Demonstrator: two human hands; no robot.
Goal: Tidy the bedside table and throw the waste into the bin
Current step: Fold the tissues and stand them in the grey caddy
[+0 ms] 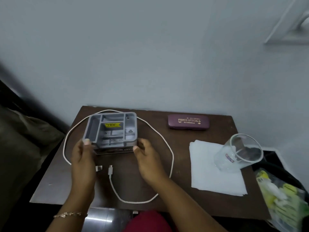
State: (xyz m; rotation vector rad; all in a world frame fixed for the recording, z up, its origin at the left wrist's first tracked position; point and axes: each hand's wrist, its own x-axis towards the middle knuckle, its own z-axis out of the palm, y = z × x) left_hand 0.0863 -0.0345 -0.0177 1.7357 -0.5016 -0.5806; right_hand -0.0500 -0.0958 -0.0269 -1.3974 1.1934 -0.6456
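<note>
L hand (pixel 82 158) & R hand (pixel 147 158) each grip a near corner of the grey organiser tray (pixel 112 128), thumbs on rim, over the bedside table (pixel 200 206). White cable (pixel 110 169) loops round the grip. Specs case (pixel 189 122), tissue (pixel 214 178) w/ tilted glass (pixel 240 153) lie to its right.

Grey compartmented tray (pixel 111 129), gripped by left hand (pixel 82 158) and right hand (pixel 147 159), sits back-left on the table (pixel 123 164), ringed by a white cable (pixel 173 158). A purple case (pixel 189 122) lies behind, and a glass (pixel 240 153) stands on a napkin (pixel 209 173) at right.
</note>
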